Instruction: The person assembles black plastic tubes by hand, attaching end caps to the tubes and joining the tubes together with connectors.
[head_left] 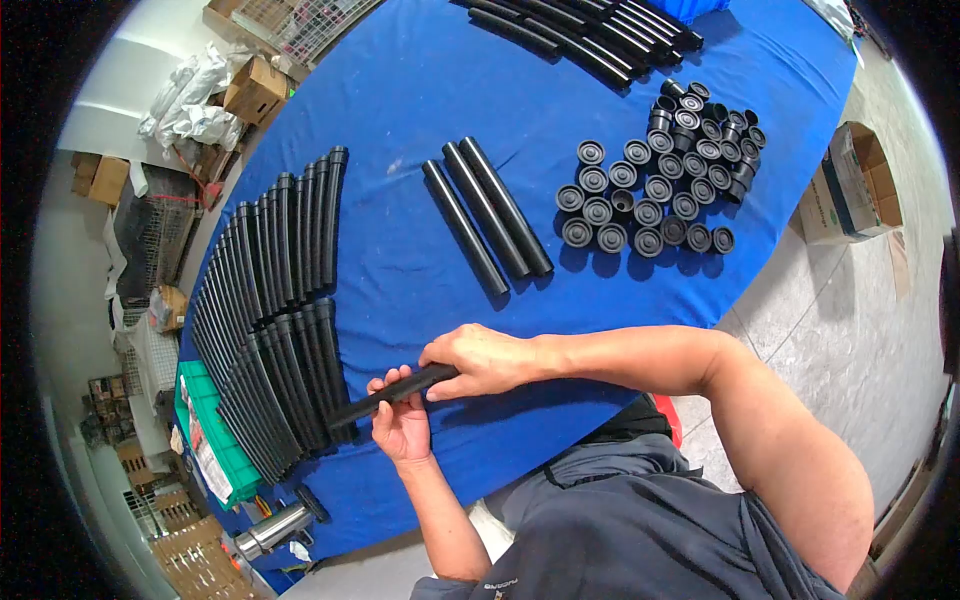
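A black tube (372, 402) is held in front of me, slanting down toward the left. My left hand (402, 428) grips it around the middle, fingers behind and thumb in front. My right hand (482, 358) is closed over its upper right end, which is hidden in the palm. Just left of the hands lie two rows of capped black tubes (300, 385), side by side on the blue cloth (390, 270). Beyond my hands three loose black tubes (490, 210) lie close together.
Many round black caps (648, 213) are spread at the right of the table. More black tubes (600, 40) lie at the far edge. A green box (222, 440) and a metal cylinder (275, 530) are at the left edge. A cardboard box (850, 190) stands on the floor.
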